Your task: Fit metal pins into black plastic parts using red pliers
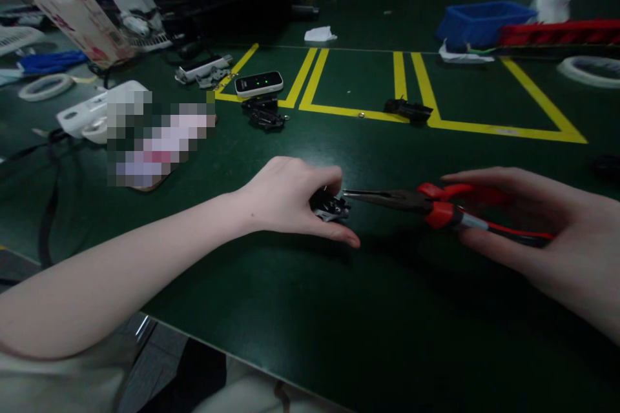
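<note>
My left hand (pixel 295 197) is closed around a small black and grey part (pixel 332 206), most of which is hidden by the fingers and palm. Needle-nose pliers (pixel 394 199) with red handles are gripped in my right hand (pixel 527 219). Their long dark jaws point left, and the tips come right up beside the part; whether they touch it I cannot tell. Farther back, a black piece (pixel 409 110) lies across a yellow tape line. More black pieces (pixel 265 115) rest near a white-edged device (pixel 259 83) with green lights.
Yellow tape (pixel 368 113) marks boxes on the green table (pixel 271 284). At the back right stand a blue bin (pixel 484 22) and a red tray (pixel 562 32). On the left are a bottle (pixel 82 19), a white power strip (pixel 97 110), a blurred-out flat object (pixel 165 148) and a cable (pixel 48 219).
</note>
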Available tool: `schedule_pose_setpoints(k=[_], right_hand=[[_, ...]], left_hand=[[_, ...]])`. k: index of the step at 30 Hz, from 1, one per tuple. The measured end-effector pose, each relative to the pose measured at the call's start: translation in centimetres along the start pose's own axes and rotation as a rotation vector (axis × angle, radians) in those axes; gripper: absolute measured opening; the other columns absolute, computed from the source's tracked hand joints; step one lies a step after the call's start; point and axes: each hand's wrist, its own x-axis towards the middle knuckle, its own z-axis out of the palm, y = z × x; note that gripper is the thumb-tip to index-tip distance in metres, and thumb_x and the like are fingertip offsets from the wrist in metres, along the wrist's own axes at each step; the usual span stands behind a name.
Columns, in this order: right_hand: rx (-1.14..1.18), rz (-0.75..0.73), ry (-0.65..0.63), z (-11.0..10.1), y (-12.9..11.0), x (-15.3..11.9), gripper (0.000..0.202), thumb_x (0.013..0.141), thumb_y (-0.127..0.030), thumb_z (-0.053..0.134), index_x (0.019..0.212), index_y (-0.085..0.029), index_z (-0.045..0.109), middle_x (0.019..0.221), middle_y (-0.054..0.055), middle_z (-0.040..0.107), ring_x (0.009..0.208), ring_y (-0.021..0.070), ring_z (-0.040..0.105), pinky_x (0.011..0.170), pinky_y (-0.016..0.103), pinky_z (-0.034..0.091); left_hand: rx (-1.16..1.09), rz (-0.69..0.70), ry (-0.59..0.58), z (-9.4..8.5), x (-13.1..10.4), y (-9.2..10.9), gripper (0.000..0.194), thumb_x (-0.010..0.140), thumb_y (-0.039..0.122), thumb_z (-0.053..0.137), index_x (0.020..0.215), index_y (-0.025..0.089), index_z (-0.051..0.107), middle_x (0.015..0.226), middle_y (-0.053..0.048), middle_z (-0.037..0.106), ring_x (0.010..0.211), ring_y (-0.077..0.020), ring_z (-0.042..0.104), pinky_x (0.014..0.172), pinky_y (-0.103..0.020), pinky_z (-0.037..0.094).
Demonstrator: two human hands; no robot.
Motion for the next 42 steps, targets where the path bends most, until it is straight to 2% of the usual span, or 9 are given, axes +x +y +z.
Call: schedule_pose_setpoints(k=[4, 9, 13, 29, 42], right_hand=[[-0.036, -0.053, -0.02, 0.07, -0.17, -0.09, 0.052, 0.073, -0.067, 0.069, 0.112, -0.033, 0.067, 0.097, 0.0, 0.073, 0.074, 0.0208, 0.07, 0.066, 0.037, 0.061], [-0.06, -0.073, -0.018, 0.31, -0.1, -0.08, 0.052, 0.074, -0.067, 0.068, 0.113, -0.033, 0.066, 0.098, 0.0, 0.073, 0.076, 0.0209, 0.07, 0.063, 0.035, 0.06], [-0.069, -0.09, -0.022, 0.38, 0.02, -0.03, 0.051, 0.074, -0.068, 0.067, 0.112, -0.034, 0.067, 0.094, -0.001, 0.073, 0.07, 0.0188, 0.069, 0.056, 0.031, 0.058], [-0.065, -0.104, -0.023, 0.25, 0.16, 0.02, 0.053, 0.074, -0.071, 0.066, 0.11, -0.033, 0.068, 0.091, -0.002, 0.074, 0.067, 0.0173, 0.069, 0.056, 0.028, 0.058], [-0.071, -0.117, -0.022, 0.16, 0.05, -0.09, 0.052, 0.075, -0.071, 0.065, 0.11, -0.032, 0.068, 0.091, -0.002, 0.074, 0.066, 0.0171, 0.069, 0.056, 0.029, 0.057]], left_hand=[[-0.012, 0.008, 0.002, -0.11, -0.11, 0.42, 0.059, 0.078, 0.074, 0.06, 0.064, 0.017, 0.059, 0.055, 0.003, 0.052, 0.053, -0.0119, 0.049, 0.054, -0.025, 0.029], [-0.032, -0.009, -0.006, -0.14, -0.25, 0.83, 0.054, 0.082, 0.067, 0.06, 0.063, 0.017, 0.059, 0.053, 0.004, 0.051, 0.052, -0.0108, 0.049, 0.054, -0.024, 0.03], [-0.084, -0.024, -0.014, -0.11, -0.23, 0.87, 0.05, 0.083, 0.063, 0.062, 0.065, 0.016, 0.061, 0.054, 0.005, 0.053, 0.051, -0.0095, 0.05, 0.051, -0.024, 0.031], [-0.175, -0.012, -0.011, 0.08, -0.15, 1.0, 0.043, 0.084, 0.055, 0.065, 0.065, 0.016, 0.059, 0.053, 0.006, 0.051, 0.048, -0.0069, 0.045, 0.046, -0.022, 0.029], [-0.172, -0.012, -0.021, 0.1, -0.14, 0.87, 0.043, 0.086, 0.055, 0.062, 0.067, 0.016, 0.061, 0.055, 0.006, 0.053, 0.049, -0.0072, 0.047, 0.047, -0.022, 0.031]])
